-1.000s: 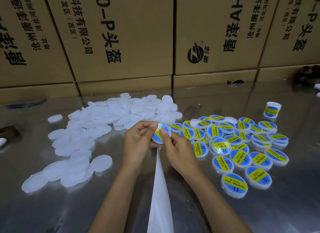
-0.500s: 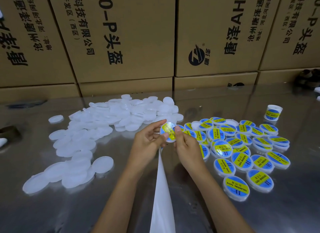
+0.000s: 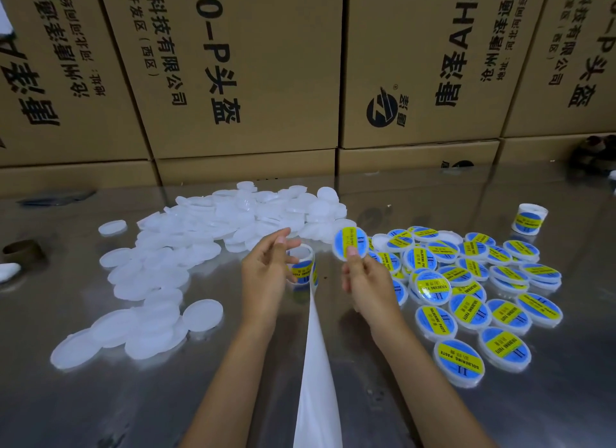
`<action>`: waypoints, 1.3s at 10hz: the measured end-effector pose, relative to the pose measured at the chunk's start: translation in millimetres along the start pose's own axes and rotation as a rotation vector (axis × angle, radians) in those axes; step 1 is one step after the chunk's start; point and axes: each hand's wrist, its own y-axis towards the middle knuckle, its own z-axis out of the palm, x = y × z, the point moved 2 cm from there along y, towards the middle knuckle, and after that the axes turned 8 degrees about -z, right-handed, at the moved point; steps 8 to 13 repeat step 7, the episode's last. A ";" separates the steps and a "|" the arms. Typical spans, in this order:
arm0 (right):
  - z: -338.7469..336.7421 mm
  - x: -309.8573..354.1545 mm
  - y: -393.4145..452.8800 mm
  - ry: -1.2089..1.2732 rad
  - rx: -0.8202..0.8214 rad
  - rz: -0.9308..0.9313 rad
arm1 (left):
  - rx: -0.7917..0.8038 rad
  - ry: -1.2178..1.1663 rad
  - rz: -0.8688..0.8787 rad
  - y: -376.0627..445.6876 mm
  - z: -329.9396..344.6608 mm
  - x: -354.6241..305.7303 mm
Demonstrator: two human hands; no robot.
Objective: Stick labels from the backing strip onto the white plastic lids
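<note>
Steel table (image 3: 500,421): right hand (image 3: 366,281) pinching labelled lid (image 3: 350,243), loose-fingered left hand (image 3: 266,267) half-hiding label roll (image 3: 304,264).

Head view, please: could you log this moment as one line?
right hand: pinches labelled lid, raised | left hand: open by label roll | backing strip: trails toward camera | blank lids: left

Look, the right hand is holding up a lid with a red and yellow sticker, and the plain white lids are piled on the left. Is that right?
Almost. In the head view the sticker on the lid that the right hand pinches is blue and yellow, not red and yellow. The rest holds: that hand holds the lid up, and the plain white lids are piled on the left of the table.
</note>
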 end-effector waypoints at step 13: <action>-39.9 11.0 5.8 0.609 -0.100 0.344 | -0.178 0.363 -0.129 22.5 -17.5 45.8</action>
